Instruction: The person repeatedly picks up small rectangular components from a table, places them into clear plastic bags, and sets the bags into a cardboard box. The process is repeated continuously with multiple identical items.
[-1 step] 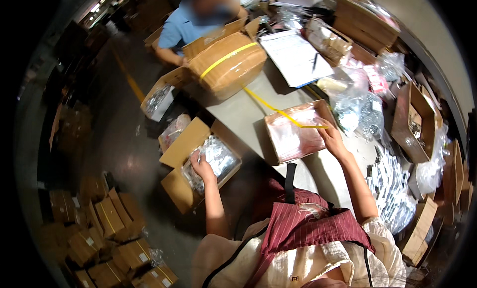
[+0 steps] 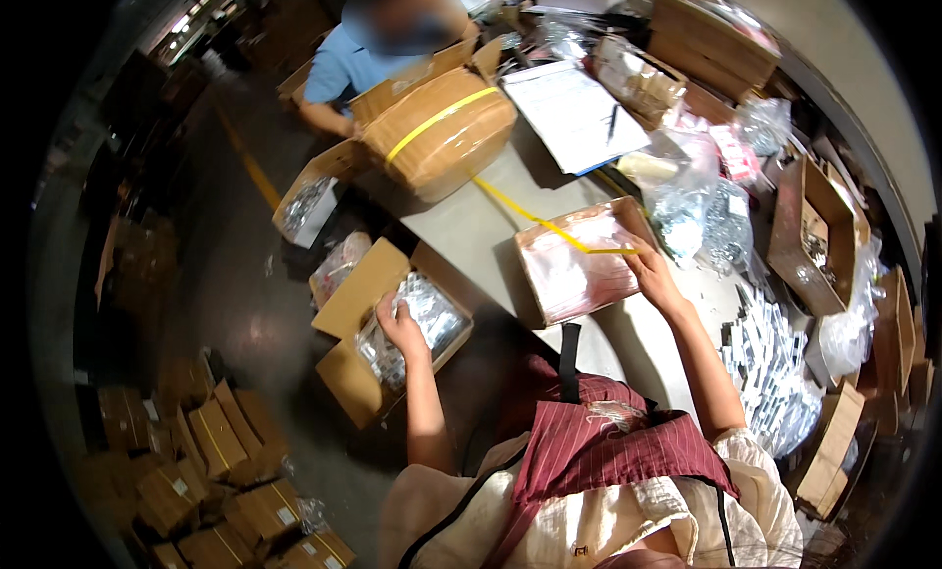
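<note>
At the left, my left hand [image 2: 400,328] reaches into an open carton [image 2: 359,296] filled with small shiny pieces in clear plastic [image 2: 429,309]. Its fingers are curled, and what they hold, if anything, is hidden among the pieces. My right hand [image 2: 652,273] grips the right side of a shallow cardboard box [image 2: 530,280] on the table. That box is lined with pinkish clear plastic [image 2: 579,275]. A loose yellow strap [image 2: 535,221] runs across its top, ending near my right fingertips.
Across the table [image 2: 446,226], a person in a blue shirt [image 2: 334,71] stands behind a large taped carton [image 2: 442,132]. A clipboard with paper [image 2: 574,113], plastic bags [image 2: 677,181] and a heap of small white-grey pieces [image 2: 765,363] lie to the right. Cartons [image 2: 211,437] are stacked lower left.
The whole view has shifted very slightly, so things sit a little further left. Both hands stay at the same boxes.
</note>
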`<state>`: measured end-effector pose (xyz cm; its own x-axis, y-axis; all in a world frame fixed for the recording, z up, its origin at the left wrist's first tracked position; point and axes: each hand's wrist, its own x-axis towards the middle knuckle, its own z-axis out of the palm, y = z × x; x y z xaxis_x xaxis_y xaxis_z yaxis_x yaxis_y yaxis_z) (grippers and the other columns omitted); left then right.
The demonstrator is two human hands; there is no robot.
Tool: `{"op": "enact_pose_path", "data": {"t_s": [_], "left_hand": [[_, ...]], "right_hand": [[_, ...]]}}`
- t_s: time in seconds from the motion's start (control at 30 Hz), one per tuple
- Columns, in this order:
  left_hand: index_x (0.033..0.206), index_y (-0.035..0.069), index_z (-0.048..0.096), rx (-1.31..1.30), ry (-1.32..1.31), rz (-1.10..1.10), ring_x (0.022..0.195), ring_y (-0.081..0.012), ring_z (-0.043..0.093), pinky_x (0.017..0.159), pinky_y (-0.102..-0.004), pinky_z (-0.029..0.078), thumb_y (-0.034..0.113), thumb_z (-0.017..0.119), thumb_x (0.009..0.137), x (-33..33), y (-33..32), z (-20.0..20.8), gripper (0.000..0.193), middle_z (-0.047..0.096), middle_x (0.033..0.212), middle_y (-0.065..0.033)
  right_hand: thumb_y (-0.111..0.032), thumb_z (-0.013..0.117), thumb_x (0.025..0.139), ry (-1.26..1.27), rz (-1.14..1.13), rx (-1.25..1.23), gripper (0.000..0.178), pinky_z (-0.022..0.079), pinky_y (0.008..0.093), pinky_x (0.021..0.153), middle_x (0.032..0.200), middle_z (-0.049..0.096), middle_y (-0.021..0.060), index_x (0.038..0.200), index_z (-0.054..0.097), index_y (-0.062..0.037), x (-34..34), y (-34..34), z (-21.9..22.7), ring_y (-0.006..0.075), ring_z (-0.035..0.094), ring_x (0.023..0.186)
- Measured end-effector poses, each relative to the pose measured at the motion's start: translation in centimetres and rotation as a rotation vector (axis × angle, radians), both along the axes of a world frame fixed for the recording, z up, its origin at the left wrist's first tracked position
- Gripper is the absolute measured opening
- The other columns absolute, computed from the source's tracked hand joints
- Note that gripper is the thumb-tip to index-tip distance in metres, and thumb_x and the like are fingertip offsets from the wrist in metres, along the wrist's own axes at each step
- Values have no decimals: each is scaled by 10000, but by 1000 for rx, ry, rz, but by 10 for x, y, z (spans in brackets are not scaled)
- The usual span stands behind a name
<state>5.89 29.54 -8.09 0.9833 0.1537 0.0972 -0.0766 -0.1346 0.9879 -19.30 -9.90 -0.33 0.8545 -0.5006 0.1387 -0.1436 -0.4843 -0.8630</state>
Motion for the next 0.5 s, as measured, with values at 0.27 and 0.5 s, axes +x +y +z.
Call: {"op": "enact_pose_path", "data": {"t_s": [0.27,0.5], "left_hand": [[1018,-2,680,80,-728,-836,935,-297,688,843,-381,544,-64,584,861,-97,-178,156,194,710,989,-130],[1221,3,573,200,-619,-1207,1081,-378,610,940,-457,490,47,654,892,-147,-248,142,342,647,1143,-172]], "right_hand": [[-281,700,984,-167,-314,568,303,431,245,642,771,668,6,904,735,9,-15,-3,25,72,552,700],[-434,650,1006,-254,-555,530,479,341,247,550,669,559,-36,783,705,-13,-22,-15,21,47,453,635]]}}
